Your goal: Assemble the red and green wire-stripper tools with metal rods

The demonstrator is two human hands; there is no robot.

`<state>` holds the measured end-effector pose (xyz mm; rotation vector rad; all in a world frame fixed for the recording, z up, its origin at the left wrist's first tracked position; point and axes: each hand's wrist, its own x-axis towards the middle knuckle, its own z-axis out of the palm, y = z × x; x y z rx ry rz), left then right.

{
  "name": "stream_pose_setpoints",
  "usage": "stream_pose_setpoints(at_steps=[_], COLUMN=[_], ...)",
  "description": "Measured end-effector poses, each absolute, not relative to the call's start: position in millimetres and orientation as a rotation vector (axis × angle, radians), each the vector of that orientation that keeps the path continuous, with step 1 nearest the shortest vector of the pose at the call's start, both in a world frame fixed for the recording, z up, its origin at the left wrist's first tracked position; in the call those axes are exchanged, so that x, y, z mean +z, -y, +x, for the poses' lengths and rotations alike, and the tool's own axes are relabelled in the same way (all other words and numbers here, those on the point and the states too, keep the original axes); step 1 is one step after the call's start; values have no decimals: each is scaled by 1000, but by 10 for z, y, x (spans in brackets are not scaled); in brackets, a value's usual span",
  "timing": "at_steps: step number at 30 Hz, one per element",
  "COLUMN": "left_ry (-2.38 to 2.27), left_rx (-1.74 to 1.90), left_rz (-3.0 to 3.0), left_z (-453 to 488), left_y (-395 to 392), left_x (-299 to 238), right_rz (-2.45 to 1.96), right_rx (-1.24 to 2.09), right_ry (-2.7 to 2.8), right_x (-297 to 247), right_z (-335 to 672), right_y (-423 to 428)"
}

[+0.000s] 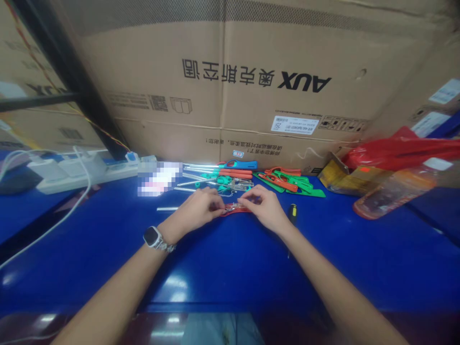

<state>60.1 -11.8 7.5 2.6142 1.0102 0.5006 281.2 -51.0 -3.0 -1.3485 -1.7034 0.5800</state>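
Observation:
A red lighter casing (235,211) with small clear and metallic parts in it lies between my hands, at or just above the blue table. My left hand (201,208), with a watch on its wrist, pinches at the casing's left end. From the right, my right hand (264,206) has thumb and forefinger closed at its other end. Small details between the fingertips are hidden. Just behind my hands is a pile of metal tubes, teal pieces and orange handles (235,173). A blue lighter casing (242,165) rests at the back of it.
Green and orange casings (287,182) lie behind my right hand. A black-yellow screwdriver (293,213) is beside my right wrist. To the right are a tilted bottle (395,194) and a red bag (402,148). A power strip (86,175) stands left; a large cardboard box (230,105) fills the back.

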Motion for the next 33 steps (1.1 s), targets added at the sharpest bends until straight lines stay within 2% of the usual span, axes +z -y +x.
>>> stream_pose_setpoints(at_steps=[7, 16, 33], left_ry=[-1046, -1045, -926], left_rx=[429, 409, 496], left_rz=[2618, 2688, 2697], left_z=[578, 622, 617], left_y=[111, 136, 146], left_x=[90, 60, 17], right_rz=[-1377, -1359, -1226], right_rx=[724, 533, 770], right_ry=[1812, 1926, 1787], right_x=[38, -88, -235], right_z=[2811, 2827, 2884], right_y=[574, 508, 442])
